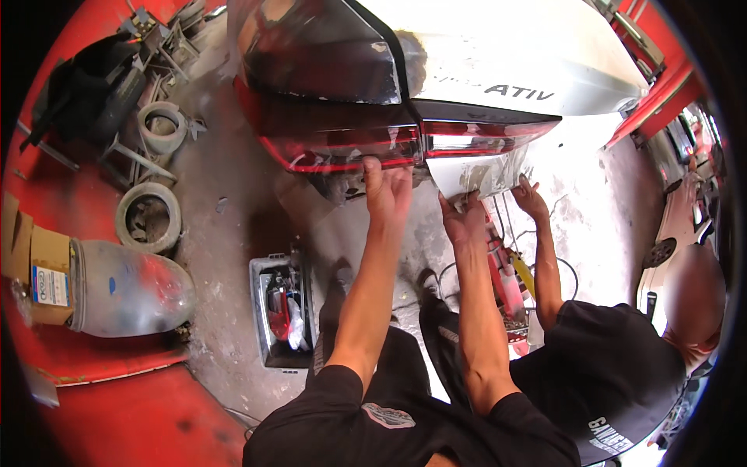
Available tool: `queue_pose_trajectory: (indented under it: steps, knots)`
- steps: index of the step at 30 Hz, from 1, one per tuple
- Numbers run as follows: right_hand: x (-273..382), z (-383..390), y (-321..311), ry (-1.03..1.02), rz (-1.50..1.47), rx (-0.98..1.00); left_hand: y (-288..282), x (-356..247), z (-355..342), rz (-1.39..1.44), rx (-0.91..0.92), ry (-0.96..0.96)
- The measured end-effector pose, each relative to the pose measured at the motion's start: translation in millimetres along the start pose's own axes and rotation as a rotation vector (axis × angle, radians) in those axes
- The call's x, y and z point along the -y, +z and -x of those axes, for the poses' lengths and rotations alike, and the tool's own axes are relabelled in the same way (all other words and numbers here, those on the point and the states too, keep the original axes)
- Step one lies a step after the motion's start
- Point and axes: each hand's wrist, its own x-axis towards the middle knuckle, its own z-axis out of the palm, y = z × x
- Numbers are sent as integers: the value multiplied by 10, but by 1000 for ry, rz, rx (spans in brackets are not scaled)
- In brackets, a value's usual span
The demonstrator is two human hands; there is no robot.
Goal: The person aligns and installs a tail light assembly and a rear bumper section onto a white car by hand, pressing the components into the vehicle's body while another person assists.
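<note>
In front of me is the rear of a light-coloured car, with a red and dark tail light [342, 144] on its corner. My left hand [387, 191] is at the light's lower edge, thumb on the front and fingers curled partly out of sight. A second lamp section [482, 136] continues across the trunk lid [537, 66]. Below that lamp, my right hand [464, 222] grips the bottom edge of a pale, scuffed panel [484, 173], its fingertips partly hidden. A co-worker's hand [530, 197] touches the same panel farther right.
A co-worker in a black shirt [599, 358] leans in close on my right. By my feet stands a grey crate [261, 346] holding a red lamp. A red and yellow jack-like tool [506, 272] is under the panel. Rings [124, 222], a clear drum [132, 288] and cardboard box [50, 265] line the left.
</note>
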Motion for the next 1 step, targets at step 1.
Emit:
queue_pose_trajectory:
  steps: [1]
  knots:
    - [-2, 27, 0, 15, -25, -6, 7, -8, 29, -31, 20, 21]
